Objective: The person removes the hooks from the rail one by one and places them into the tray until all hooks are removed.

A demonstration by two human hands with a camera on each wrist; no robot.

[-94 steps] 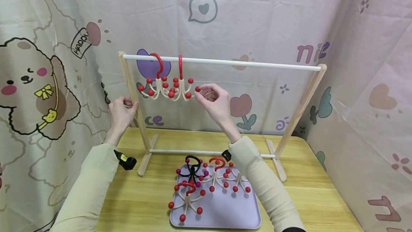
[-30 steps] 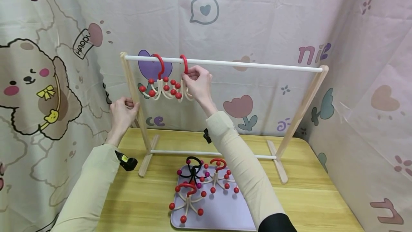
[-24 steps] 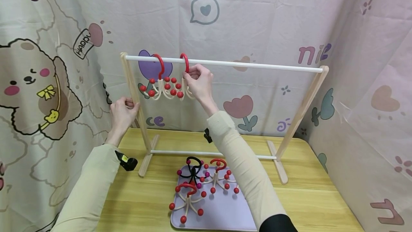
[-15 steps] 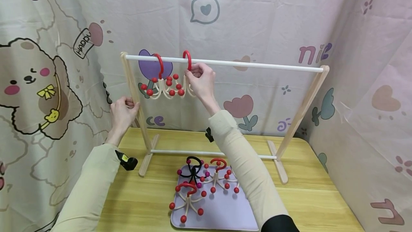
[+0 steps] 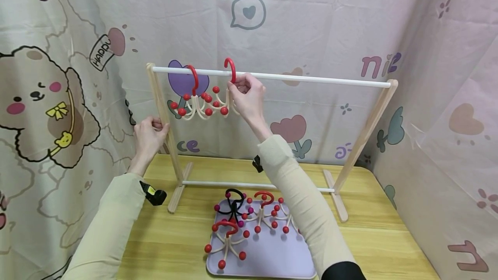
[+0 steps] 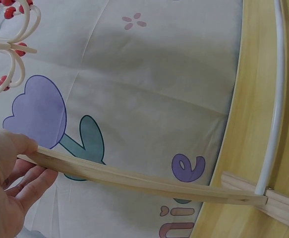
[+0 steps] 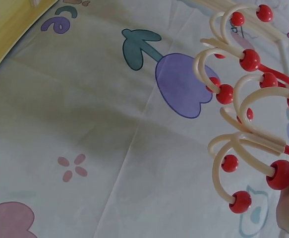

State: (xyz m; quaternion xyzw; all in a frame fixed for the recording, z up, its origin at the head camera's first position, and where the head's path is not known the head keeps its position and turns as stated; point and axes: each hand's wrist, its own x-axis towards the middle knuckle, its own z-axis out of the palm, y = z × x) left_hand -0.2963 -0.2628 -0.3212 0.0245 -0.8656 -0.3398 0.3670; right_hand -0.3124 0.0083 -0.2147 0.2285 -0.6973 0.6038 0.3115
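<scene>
While the left hand [image 5: 147,135] grips the rack's wooden post [image 5: 161,116], the light, stiff multi-arm hanger [image 5: 221,98] is pinched below its red hook [image 5: 231,67] by the right hand's [image 5: 249,96] fingers [image 5: 239,86].

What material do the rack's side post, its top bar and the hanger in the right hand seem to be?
Post: pale unpainted wood, faint grain, matte.
Top bar: smooth white, probably painted metal or plastic; cannot tell which.
Hanger: likely plastic, with glossy cream arms, red ball tips and a red hook.
</scene>
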